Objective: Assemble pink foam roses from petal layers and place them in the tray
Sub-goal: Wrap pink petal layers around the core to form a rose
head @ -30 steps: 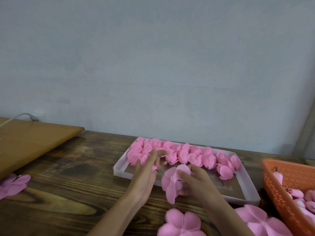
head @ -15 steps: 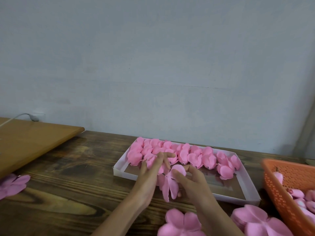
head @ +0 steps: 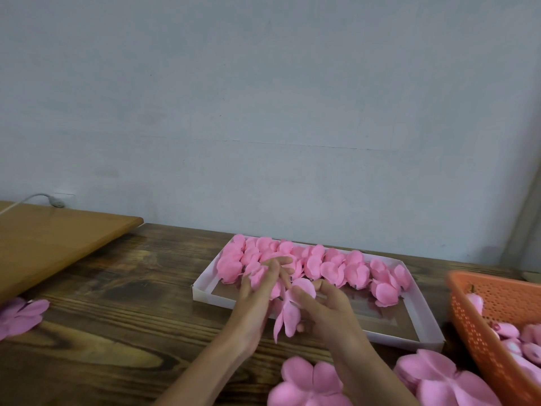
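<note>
Rose [head: 288, 315] in the making sits between my hands over the near edge of the tray [head: 409, 339], its loose petals hanging toward the desk [head: 117, 332]: my right hand [head: 328, 312] pinches it with curled fingers and thumb, while my left hand [head: 257, 303] lies open, straight fingers pressing the petals from the side. I judge this the shaping step, with a row of finished roses [head: 330, 262] along the tray's far side. Next I need to close the petals snugly and set it in the bare near part.

Right hand [head: 328, 313] grips a pink rose [head: 290, 313]; left hand [head: 254, 303] touches it.
</note>
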{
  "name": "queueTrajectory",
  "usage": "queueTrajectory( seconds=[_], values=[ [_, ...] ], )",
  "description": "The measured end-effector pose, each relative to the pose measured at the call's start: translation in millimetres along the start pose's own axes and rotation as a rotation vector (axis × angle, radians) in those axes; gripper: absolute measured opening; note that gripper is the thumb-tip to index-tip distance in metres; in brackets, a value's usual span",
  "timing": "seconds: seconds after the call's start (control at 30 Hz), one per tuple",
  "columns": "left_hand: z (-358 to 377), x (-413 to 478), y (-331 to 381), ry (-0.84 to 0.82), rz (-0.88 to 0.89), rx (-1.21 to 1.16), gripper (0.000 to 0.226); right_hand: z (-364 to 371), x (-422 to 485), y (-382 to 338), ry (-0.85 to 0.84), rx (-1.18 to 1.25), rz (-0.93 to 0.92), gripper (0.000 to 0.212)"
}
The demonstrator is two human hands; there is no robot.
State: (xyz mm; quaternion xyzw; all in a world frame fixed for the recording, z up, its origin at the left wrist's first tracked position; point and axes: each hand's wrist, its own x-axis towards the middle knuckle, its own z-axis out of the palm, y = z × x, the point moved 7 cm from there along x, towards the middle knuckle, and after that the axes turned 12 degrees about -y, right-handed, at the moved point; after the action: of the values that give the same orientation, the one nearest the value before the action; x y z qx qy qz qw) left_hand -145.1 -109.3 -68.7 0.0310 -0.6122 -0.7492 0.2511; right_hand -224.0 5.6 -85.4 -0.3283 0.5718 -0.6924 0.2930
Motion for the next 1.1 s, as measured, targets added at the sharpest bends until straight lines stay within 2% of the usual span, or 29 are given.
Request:
queueTrajectory(
  seconds=[0.2, 0.33, 0.47, 0.6, 0.77, 0.93, 1.1],
  values=[
    [3.6, 1.1, -2.5, -0.035, -0.006, -0.03, 0.055, 11.9, -4.4, -2.3, -0.054, 0.134, 0.042, 0.026],
    [2.3, 1.7, -3.9, -0.043, 0.005, 0.038, 0.043, 15.1, -7.0, -6.2, -0.056, 0.174, 0.022, 0.027],
    [1.1, 3.2, -6.3, -0.045, 0.009, 0.071, 0.045, 14.6, -7.3, -13.8, -0.037, 0.074, -0.042, 0.018],
    [6.5, 2.9, 2.3, -0.113, 0.093, 0.135, 0.054, 19.5, -7.1, -22.3, -0.082, -0.066, -0.096, 0.023],
    [8.6, 3.3, 6.1, -0.145, 0.132, 0.199, 0.069, 24.6, -10.7, -29.5, -0.166, -0.085, -0.169, 0.025],
    [9.5, 2.6, 3.4, -0.17, 0.112, 0.204, 0.055, 29.5, -10.4, -34.3, -0.203, -0.092, -0.219, 0.036],
    [10.4, 3.6, 1.9, -0.196, 0.111, 0.192, 0.057, 30.9, -9.6, -33.7, -0.228, -0.082, -0.273, 0.034]
  ],
)
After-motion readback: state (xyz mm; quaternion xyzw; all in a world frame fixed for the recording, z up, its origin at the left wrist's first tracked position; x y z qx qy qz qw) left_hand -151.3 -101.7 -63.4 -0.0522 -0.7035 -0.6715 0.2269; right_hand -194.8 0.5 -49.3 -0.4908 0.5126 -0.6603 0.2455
